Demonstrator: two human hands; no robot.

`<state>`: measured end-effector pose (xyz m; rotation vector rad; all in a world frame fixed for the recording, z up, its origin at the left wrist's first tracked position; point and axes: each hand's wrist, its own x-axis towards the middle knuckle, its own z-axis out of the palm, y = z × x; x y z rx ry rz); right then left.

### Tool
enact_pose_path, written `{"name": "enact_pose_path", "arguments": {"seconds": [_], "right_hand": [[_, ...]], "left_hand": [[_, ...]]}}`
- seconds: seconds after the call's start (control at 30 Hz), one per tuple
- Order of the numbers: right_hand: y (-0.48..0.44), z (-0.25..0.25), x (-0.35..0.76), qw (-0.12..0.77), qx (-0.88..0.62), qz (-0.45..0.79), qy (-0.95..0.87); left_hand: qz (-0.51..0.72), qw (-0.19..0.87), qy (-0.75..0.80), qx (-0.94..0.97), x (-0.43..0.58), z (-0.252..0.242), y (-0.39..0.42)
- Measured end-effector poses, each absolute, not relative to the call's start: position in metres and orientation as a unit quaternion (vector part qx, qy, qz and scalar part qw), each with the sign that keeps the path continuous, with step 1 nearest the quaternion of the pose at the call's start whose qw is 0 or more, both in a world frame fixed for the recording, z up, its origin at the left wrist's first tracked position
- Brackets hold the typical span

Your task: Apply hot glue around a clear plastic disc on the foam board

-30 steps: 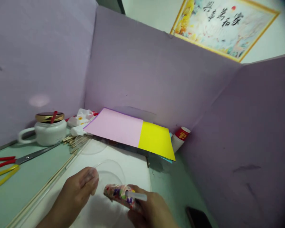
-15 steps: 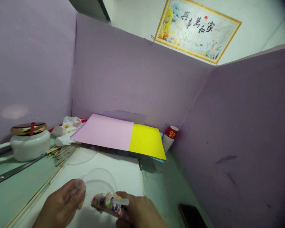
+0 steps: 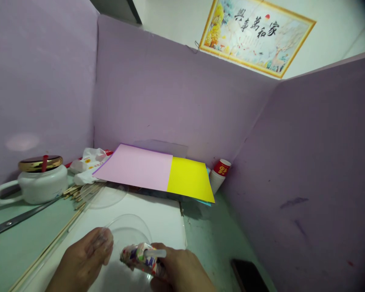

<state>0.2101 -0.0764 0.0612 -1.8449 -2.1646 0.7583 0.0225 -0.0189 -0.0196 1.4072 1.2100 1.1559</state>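
1. Nearest, from 6 to 8 o'clock: two bare hands, posed just as half a second ago, with only the whole view slid slightly.
2. At 7 to 8 o'clock, left hand (image 3: 82,257): thumb and fingers drawn together, pinching the rim of one clear disc (image 3: 130,227) over the white board (image 3: 158,207).
3. At 6 o'clock, right hand (image 3: 182,263): fingers wrapped around one glue gun (image 3: 141,259). Gun body at 7 o'clock, over the disc; cannot tell if touching. One pale stick (image 3: 155,253) jutting toward 3 o'clock.
4. At 5 o'clock: one dark phone (image 3: 247,275), flat on the green table (image 3: 207,235).
5. Around 8 o'clock: one pair of scissors (image 3: 27,215), with more handle showing than half a second ago. Just beyond: one lidded mug (image 3: 44,186), a bundle of thin sticks (image 3: 73,192) too overlapped to count, one second disc (image 3: 105,196).
6. Farther: pink sheet (image 3: 134,166) toward 8 o'clock, yellow sheet (image 3: 188,176) at 6, one stack of cups (image 3: 219,176) at 4.
7. Farthest, at 1 o'clock: one framed picture (image 3: 258,38), above three lilac panels (image 3: 170,97).
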Motion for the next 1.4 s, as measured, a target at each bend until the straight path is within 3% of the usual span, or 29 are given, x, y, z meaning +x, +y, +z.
{"name": "enact_pose_path", "arguments": {"seconds": [0.37, 0.83, 1.4], "right_hand": [[-0.084, 0.054, 0.213, 0.161, -0.573, 0.303, -0.744], [-0.084, 0.048, 0.213, 0.104, -0.584, 0.290, -0.751], [-0.081, 0.040, 0.213, 0.135, -0.601, 0.347, -0.707]], "left_hand": [[0.433, 0.442, 0.493, 0.612, 0.021, -0.003, -0.024], [0.446, 0.485, 0.463, 0.594, 0.017, -0.003, -0.026], [0.467, 0.487, 0.448, 0.586, 0.016, -0.011, -0.025]]}}
